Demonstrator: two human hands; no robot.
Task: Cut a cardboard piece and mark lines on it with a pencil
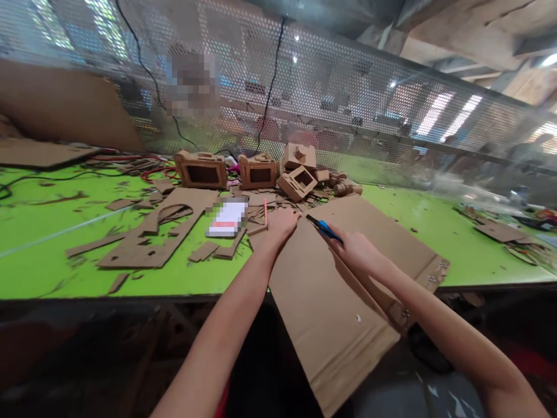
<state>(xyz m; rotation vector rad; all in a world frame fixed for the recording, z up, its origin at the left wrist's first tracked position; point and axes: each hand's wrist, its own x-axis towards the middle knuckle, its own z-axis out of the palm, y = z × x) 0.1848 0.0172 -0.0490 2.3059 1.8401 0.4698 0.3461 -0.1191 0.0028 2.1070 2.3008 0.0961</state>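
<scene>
Cardboard sheet (pixel 343 302), large, flat and brown, lies across the near edge of the green table (pixel 52 255) and hangs out past it toward the person. Its near corner is cut off by the right forearm, and metal staples show along its right edge.

Small cardboard boxes (pixel 202 169) stand at the back of the table, each an open-fronted shell with a dark rectangular hollow; whatever sits inside them cannot be made out. One more box (pixel 296 183) lies tipped, its square opening facing up and empty as far as can be seen.

Left hand (pixel 282 223) presses flat on the far end of the sheet, fingers together and stretched forward, beside a thin red pencil (pixel 265 212). Right hand (pixel 354 249) is closed round a blue-handled cutter (pixel 324 228), whose dark tip rests on the sheet; the gripping fingers are mostly hidden behind the back of the hand.

Cardboard offcuts (pixel 148 241), jagged and curved, litter the table's left half. A white card (pixel 227 219) among them is blurred and unreadable. Perforated metal mesh (pixel 348 98) walls off the back, with black cables hanging down it and hazy shapes behind.
</scene>
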